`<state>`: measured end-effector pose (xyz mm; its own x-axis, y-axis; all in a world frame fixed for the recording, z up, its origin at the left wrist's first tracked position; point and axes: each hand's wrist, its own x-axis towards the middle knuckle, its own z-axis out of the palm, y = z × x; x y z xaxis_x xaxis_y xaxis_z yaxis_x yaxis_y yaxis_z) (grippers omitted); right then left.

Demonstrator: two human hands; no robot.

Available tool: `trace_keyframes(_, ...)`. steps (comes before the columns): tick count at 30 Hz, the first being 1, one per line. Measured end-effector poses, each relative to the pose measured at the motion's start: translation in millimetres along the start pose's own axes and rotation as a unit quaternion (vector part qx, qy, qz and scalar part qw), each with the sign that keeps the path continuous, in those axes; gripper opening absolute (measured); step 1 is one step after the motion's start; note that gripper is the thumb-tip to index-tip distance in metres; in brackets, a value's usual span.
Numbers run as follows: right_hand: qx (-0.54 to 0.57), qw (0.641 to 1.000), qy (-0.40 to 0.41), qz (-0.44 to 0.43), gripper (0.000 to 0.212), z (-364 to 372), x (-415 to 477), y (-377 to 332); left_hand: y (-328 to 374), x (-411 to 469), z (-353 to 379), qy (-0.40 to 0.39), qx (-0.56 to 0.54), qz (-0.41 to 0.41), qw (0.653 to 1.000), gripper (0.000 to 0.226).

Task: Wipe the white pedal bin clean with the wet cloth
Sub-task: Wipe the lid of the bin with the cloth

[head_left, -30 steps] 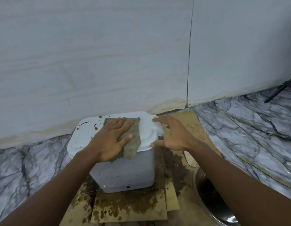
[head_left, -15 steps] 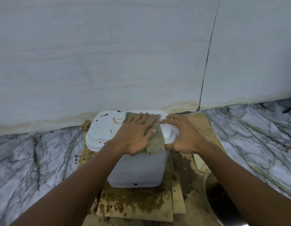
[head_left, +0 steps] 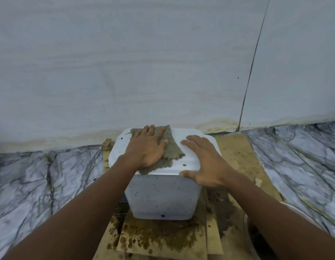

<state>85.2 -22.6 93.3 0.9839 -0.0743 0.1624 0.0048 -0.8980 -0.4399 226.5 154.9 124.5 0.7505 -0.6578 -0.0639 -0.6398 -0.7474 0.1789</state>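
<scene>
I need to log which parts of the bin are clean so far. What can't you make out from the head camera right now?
- Lid under the cloth and left hand: covered, any stains unseen.
- Bin back and sides: face away from the head view.
- Pedal: not visible.
- Metal bowl at lower right: cut by the frame edge and the right forearm.
- Right hand hides the lid's right edge.

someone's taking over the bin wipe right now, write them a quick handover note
Left hand: flat, palm down, pressing the wet cloth on the lid of the white pedal bin.
Right hand: open, fingers spread, bracing the lid's right front edge; holds nothing.
The bin stands on stained cardboard against the wall.
Done: the lid's right part looks mostly clean.
Left: dark specks on the lid's left edge, one yellowish spot near the front rim, and the speckled front wall.
</scene>
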Motion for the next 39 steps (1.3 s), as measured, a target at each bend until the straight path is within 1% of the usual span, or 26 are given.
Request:
trace_keyframes(3,0.015,1.0,0.013,0.006,0.097,0.0,-4.2,4.7,21.4,28.5,-2.2,-0.027,0.013,0.012,0.999,0.06)
trace_keyframes(7,0.042,0.998,0.012,0.036,0.109,-2.7,-7.7,9.0,47.8,42.1,1.7,-0.057,0.033,0.095,0.993,0.055)
trace_keyframes(10,0.063,0.997,0.013,0.038,0.114,-2.2,-9.3,10.4,44.6,27.1,3.8,-0.056,0.033,0.145,0.987,0.053)
trace_keyframes(12,0.07,0.997,0.017,0.027,0.112,-0.7,-8.6,8.5,27.2,12.0,3.7,-0.045,0.025,0.153,0.987,0.052)
trace_keyframes(14,0.07,0.997,0.014,0.025,0.11,0.7,-7.8,6.3,3.3,-2.8,2.5,-0.038,0.016,0.135,0.99,0.053)
trace_keyframes(18,0.065,0.997,0.008,0.03,0.11,3.2,-6.1,5.3,-37.0,-17.1,-5.4,-0.02,0.009,0.041,0.999,0.056)
trace_keyframes(20,0.053,0.998,0.005,0.024,0.11,3.8,-5.2,3.9,-40.2,-10.4,-7.6,-0.008,0.021,-0.005,1.0,0.057)
trace_keyframes(22,0.037,0.999,0.003,0.017,0.11,3.7,-5.3,3.8,-25.6,0.2,-7.5,-0.006,0.036,-0.029,0.999,0.059)
trace_keyframes(24,0.029,1.0,0.007,0.012,0.111,3.8,-6.2,6.4,-1.2,4.1,-4.4,-0.007,0.044,-0.013,0.999,0.061)
trace_keyframes(27,0.019,1.0,0.013,0.003,0.113,7.3,-5.1,10.8,21.2,-7.1,5.3,-0.004,0.043,0.054,0.998,0.06)
trace_keyframes(29,0.001,1.0,0.016,-0.011,0.115,11.2,-4.0,10.9,15.2,-23.1,9.9,0.004,0.037,0.082,0.996,0.058)
trace_keyframes(31,-0.01,1.0,0.016,-0.021,0.113,13.5,-3.9,9.1,-0.5,-37.7,9.4,0.014,0.022,0.094,0.995,0.057)
trace_keyframes(33,-0.024,0.999,0.016,-0.028,0.11,13.9,-3.4,7.5,-17.9,-47.7,3.6,0.02,0.005,0.079,0.997,0.057)
trace_keyframes(35,-0.036,0.999,0.016,-0.033,0.108,14.0,-2.0,6.8,-35.9,-47.0,-2.1,0.026,0.005,0.044,0.999,0.058)
trace_keyframes(39,-0.051,0.998,0.008,-0.04,0.105,14.3,1.0,7.5,-55.0,-17.7,-8.3,0.025,0.0,-0.034,0.999,0.065)
